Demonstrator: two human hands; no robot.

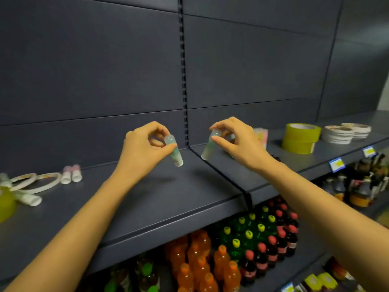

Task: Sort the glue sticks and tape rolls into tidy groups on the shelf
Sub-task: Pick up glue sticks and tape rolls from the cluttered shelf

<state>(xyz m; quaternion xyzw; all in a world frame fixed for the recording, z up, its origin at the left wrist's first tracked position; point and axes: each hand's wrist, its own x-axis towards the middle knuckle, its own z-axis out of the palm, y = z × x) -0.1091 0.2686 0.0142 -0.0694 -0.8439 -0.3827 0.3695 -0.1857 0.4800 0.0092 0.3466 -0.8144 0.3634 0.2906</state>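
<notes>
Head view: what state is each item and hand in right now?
Left hand: pinches left green glue stick, lifted, tilted.
Right hand: pinches right green glue stick, tilted.
Pink-capped glue sticks: side by side on shelf, untouched.
Yellow-green tape rolls: stacked two high.
White tape rolls: flat stacks, far right.

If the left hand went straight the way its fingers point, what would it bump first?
Probably the other glue stick, pinched by the right hand. The left hand points rightward, its own glue stick leading, with only open air between them. Depth is hard to judge, so it might slip past.
</notes>
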